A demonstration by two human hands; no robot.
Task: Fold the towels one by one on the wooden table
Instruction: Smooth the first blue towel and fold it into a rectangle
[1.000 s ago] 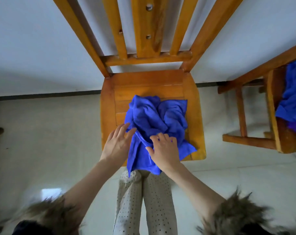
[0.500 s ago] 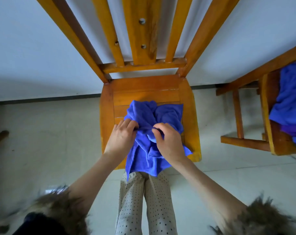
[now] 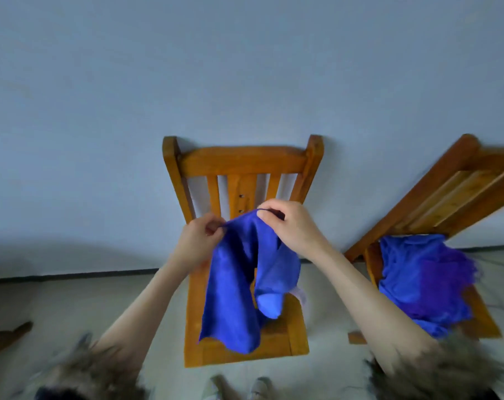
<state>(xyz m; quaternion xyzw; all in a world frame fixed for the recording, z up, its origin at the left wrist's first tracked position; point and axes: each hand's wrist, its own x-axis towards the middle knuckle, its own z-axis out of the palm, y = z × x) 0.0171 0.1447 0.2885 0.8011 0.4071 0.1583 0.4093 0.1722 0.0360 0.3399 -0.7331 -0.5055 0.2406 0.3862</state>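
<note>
A blue towel (image 3: 236,287) hangs in the air above the seat of a wooden chair (image 3: 279,342). My left hand (image 3: 200,241) pinches its upper edge on the left. My right hand (image 3: 291,226) pinches the same edge a little higher on the right. The cloth droops in loose folds, and its lower end hangs just over the seat. A pile of blue and purple towels (image 3: 423,281) lies on a second wooden chair (image 3: 447,192) to the right.
Both chairs stand against a pale wall (image 3: 187,82) on a light tiled floor (image 3: 71,307). A dark wooden piece (image 3: 5,339) lies on the floor at the far left. Furry sleeve cuffs fill the lower corners of the view.
Both hands have gripped the crumpled towel and lifted it off the chair seat. The view has tilted up and pulled back, so the whole chair back now shows.
</note>
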